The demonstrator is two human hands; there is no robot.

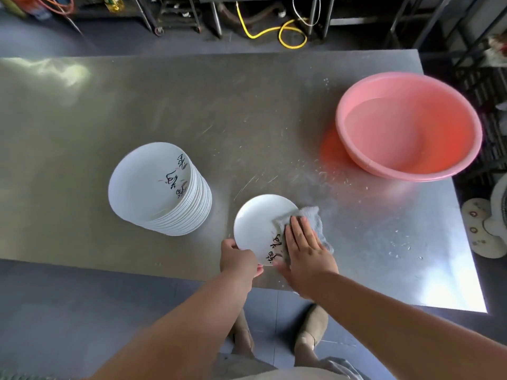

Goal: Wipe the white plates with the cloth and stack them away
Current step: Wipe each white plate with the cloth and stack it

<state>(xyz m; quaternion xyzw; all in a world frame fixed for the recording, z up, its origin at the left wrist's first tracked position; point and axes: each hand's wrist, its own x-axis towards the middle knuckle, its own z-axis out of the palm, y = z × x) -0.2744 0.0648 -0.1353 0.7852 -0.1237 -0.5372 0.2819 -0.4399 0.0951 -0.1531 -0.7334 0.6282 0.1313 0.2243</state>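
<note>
a steel table carries a stack of white plates and, well apart, a pink basin.

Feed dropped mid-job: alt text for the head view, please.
The right hand presses a cloth on a white plate held at its rim by the left hand. A plate stack stands left, a pink basin right, on a steel table.

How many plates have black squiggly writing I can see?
2. One tops the stack on the left; the other is the plate at the front, held by the left hand while the right hand presses the cloth on it. Plates lower in the stack hide their faces.
</note>
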